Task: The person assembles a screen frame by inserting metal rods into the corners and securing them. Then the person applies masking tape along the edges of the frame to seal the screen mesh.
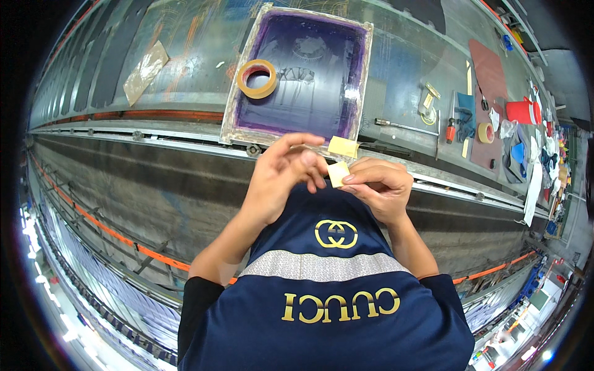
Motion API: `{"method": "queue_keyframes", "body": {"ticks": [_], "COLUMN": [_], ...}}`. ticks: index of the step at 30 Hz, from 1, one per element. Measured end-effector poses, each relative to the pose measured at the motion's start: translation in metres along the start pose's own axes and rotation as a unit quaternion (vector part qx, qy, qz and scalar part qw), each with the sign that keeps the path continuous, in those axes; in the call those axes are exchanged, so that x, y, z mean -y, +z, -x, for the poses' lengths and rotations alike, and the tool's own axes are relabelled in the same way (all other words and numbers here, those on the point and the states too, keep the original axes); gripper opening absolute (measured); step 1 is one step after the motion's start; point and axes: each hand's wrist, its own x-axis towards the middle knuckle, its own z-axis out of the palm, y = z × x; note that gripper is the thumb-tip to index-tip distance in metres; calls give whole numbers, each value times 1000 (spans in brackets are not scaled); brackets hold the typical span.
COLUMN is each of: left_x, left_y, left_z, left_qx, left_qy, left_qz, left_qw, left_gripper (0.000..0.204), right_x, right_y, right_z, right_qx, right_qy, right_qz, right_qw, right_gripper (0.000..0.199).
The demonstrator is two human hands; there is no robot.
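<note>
Between the thumb and fingers of my right hand [385,185] is a small pale-yellow piece of masking tape [338,174]. My left hand [286,174] hovers at the left side of that piece, its fingers apart and partly curled; whether a fingertip touches the piece is hard to see. Just beyond, another yellow tape piece [343,146] sits at the near edge of a screen-printing frame [365,80]. The frame has a dark purple mesh and a pale, worn border. A roll of tan masking tape [256,79] lies on its left part.
A long table [192,68] carries the frame. A clear plastic sheet [146,71] lies at the left. To the right are a metal rod [405,127], scissors [483,102], another tape roll [486,132] and a red container [523,111]. A metal rail [179,141] follows the near edge.
</note>
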Motion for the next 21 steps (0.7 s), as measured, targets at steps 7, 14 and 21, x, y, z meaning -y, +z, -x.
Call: {"method": "queue_keyframes", "body": {"ticks": [7,14,21], "left_x": [-3,-6,3], "left_y": [16,14,19], "left_z": [18,23,25], "left_qx": [-35,-31,-95], "left_qy": [349,386,359], "left_qz": [-353,-374,-284], "left_qw": [867,843,884], "left_gripper": [26,25,18], "right_x": [9,19,15], "right_y": [14,19,37], "right_z": [-3,-6,6], "right_qx": [-28,-13,-71], "right_qy": [-27,-45,17], "right_qz": [12,25,2], "right_qw": [999,999,997], "right_gripper": [14,15,16]}}
